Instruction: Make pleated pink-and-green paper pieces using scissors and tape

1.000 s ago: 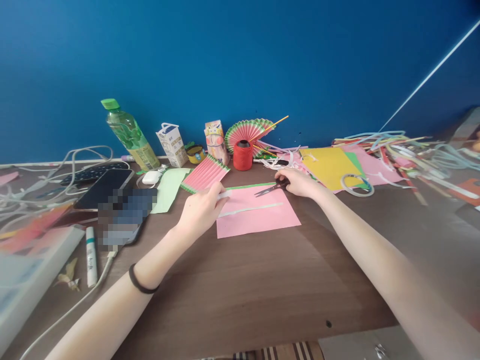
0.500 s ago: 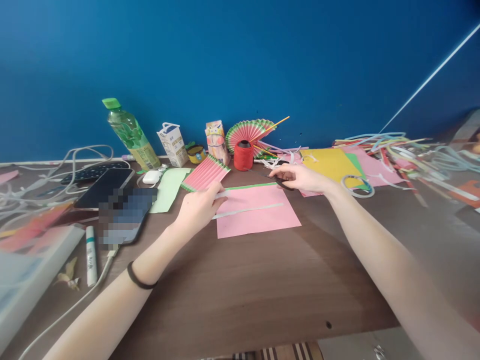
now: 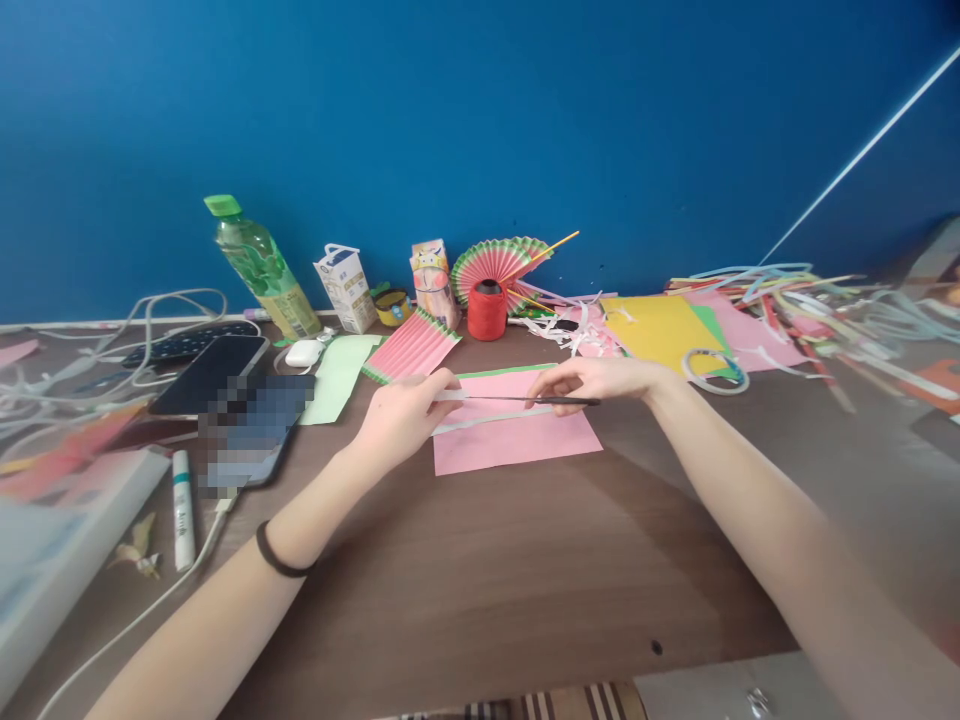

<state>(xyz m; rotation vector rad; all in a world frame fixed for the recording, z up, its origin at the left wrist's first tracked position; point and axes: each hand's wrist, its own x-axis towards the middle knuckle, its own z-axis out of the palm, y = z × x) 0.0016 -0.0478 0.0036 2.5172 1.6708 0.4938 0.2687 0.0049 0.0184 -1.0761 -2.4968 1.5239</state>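
Note:
A sheet of pink paper (image 3: 517,448) with a green strip (image 3: 510,370) along its far edge lies flat before me. Across its middle runs a narrow white strip (image 3: 491,420). My left hand (image 3: 405,410), over the sheet's left side, is closed in a pinch on a small white strip (image 3: 451,395). Black-handled scissors (image 3: 574,401) are in my right hand (image 3: 581,382), its fingers wrapped about the handles. Their thin blades point left and reach close to my left fingertips. Whether the blades touch the pinched strip I cannot tell.
Behind the sheet stand a red thread spool (image 3: 487,312), a folded paper fan (image 3: 499,268) and a pleated pink piece (image 3: 412,347). Phones (image 3: 214,378), a marker (image 3: 183,510) and a green bottle (image 3: 262,270) are at left. Yellow paper (image 3: 649,325) and a tape ring (image 3: 716,372) lie right.
My right hand has brought the scissors left and nearer, from the sheet's far right corner to over its middle, with the blades now at my left hand. My left hand has barely shifted.

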